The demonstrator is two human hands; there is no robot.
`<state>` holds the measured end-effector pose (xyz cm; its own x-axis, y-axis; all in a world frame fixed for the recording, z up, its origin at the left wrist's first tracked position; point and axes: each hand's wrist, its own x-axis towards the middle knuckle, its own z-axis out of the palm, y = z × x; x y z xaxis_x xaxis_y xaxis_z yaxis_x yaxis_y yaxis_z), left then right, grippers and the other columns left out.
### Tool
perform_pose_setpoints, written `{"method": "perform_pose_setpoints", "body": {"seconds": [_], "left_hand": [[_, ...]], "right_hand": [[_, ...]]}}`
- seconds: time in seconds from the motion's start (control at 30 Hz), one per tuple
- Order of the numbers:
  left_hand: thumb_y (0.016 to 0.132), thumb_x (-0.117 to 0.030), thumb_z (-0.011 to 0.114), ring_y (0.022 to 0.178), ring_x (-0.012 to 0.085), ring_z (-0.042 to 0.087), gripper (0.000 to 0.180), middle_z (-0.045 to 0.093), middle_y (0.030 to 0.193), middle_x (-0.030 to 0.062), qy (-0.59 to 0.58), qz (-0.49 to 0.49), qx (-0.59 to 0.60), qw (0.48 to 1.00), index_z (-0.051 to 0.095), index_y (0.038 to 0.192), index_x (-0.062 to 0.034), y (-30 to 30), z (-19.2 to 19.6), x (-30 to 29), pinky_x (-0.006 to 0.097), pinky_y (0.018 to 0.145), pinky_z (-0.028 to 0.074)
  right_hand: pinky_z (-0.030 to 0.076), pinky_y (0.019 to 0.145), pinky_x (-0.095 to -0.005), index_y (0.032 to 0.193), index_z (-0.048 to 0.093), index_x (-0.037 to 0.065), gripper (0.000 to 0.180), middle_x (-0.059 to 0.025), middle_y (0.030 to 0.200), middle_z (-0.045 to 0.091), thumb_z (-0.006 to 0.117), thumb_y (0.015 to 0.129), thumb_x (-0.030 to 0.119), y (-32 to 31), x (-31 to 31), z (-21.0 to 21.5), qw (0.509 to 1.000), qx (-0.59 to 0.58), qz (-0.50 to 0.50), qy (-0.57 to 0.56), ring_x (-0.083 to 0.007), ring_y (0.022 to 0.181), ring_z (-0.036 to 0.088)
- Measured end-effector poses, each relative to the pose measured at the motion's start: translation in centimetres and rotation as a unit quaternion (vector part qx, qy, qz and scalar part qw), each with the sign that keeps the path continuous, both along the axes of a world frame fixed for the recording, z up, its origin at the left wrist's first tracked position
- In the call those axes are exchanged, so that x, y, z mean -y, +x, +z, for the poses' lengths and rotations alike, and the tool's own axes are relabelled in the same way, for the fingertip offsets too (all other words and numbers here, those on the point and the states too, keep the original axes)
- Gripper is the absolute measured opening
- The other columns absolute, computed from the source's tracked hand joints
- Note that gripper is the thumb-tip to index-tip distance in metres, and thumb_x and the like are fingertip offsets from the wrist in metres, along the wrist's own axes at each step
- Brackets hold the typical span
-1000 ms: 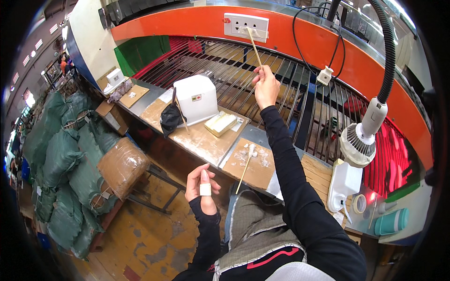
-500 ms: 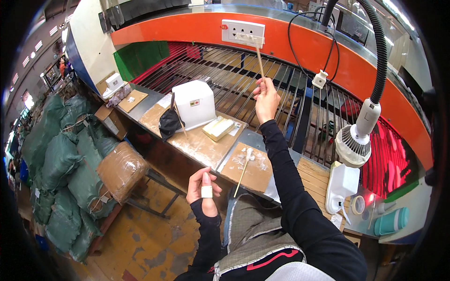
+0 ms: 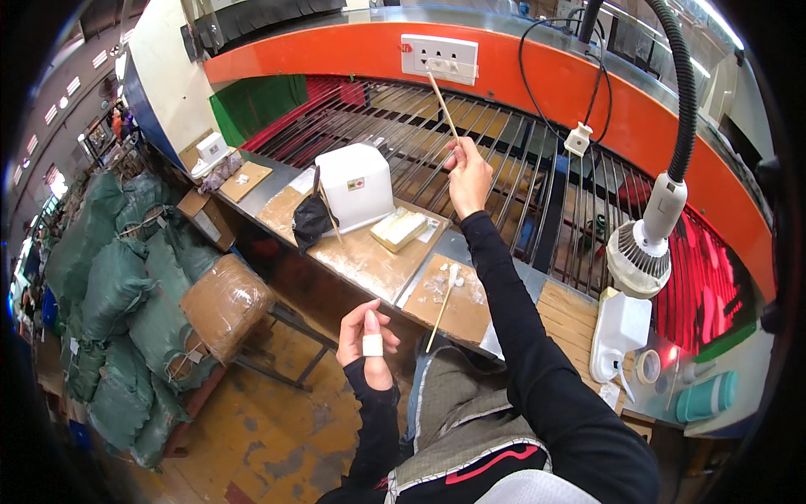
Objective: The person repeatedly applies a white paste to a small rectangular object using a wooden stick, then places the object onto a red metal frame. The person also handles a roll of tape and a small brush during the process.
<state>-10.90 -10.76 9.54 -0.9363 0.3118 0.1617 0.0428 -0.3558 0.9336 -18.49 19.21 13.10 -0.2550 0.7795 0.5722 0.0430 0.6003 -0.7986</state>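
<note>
Clearly, the right hand [image 3: 470, 178] pinches a stick [image 3: 442, 105] slanting away, leftward, toward the socket panel [image 3: 413, 55]; the left hand [image 3: 369, 338], farther back, curls loosely, empty.

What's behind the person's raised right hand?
Behind the right hand, which grips a thin stick, metal bars show around its edges. Whatever lies directly behind the hand is covered.

The white box [image 3: 359, 204] bears a label [image 3: 356, 184], the socket panel [image 3: 445, 53] a red sticker [image 3: 406, 49], neither readable.
</note>
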Motion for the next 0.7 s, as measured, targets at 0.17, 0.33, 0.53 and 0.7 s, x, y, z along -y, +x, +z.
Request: {"method": "perform_pose_setpoints", "body": {"seconds": [0.17, 0.33, 0.53, 0.7], "left_hand": [[0.105, -0.026, 0.058, 0.066, 0.0078, 0.058, 0.026, 0.064, 0.093, 0.0045, 0.005, -0.007, -0.008, 1.000, 0.065, 0.121, -0.0063, -0.2, 0.0, -0.1, 0.023, 0.059, 0.046], [0.105, -0.025, 0.058, 0.067, 0.0080, 0.058, 0.026, 0.064, 0.093, 0.0045, 0.012, -0.014, -0.008, 1.000, 0.064, 0.121, -0.0062, -0.1, -0.1, -0.1, 0.023, 0.060, 0.046], [0.105, -0.025, 0.058, 0.062, 0.0068, 0.058, 0.025, 0.063, 0.092, 0.0017, 0.015, 0.001, -0.018, 1.000, 0.066, 0.120, -0.0069, -0.1, -0.3, -0.3, 0.021, 0.053, 0.043], [0.105, -0.026, 0.058, 0.066, 0.0078, 0.058, 0.026, 0.064, 0.093, 0.0041, -0.001, -0.004, 0.008, 1.000, 0.065, 0.120, -0.0061, 0.0, -0.2, -0.1, 0.023, 0.059, 0.046]], "right_hand": [[0.051, 0.063, -0.0423, 0.100, 0.065, 0.012, 0.016, -0.0050, 0.066, 0.066, 0.050, 0.104, 0.016, 0.2, -0.9, 1.1, 0.998, 0.018, -0.031, 0.056, -0.0254, 0.065, 0.068], [0.051, 0.065, -0.0426, 0.101, 0.066, 0.013, 0.013, -0.0058, 0.069, 0.067, 0.053, 0.102, 0.015, 0.4, -1.6, 1.4, 0.997, 0.025, -0.031, 0.071, -0.0277, 0.069, 0.069], [0.051, 0.066, -0.0410, 0.103, 0.067, 0.012, 0.014, -0.0051, 0.068, 0.066, 0.052, 0.102, 0.014, 0.5, -1.5, 1.5, 0.992, 0.065, -0.046, 0.099, -0.0249, 0.068, 0.068], [0.050, 0.064, -0.0394, 0.103, 0.067, 0.012, 0.017, -0.0034, 0.068, 0.067, 0.051, 0.104, 0.016, 0.5, -1.0, 1.8, 0.999, 0.013, -0.005, 0.053, -0.0229, 0.067, 0.067]]}}
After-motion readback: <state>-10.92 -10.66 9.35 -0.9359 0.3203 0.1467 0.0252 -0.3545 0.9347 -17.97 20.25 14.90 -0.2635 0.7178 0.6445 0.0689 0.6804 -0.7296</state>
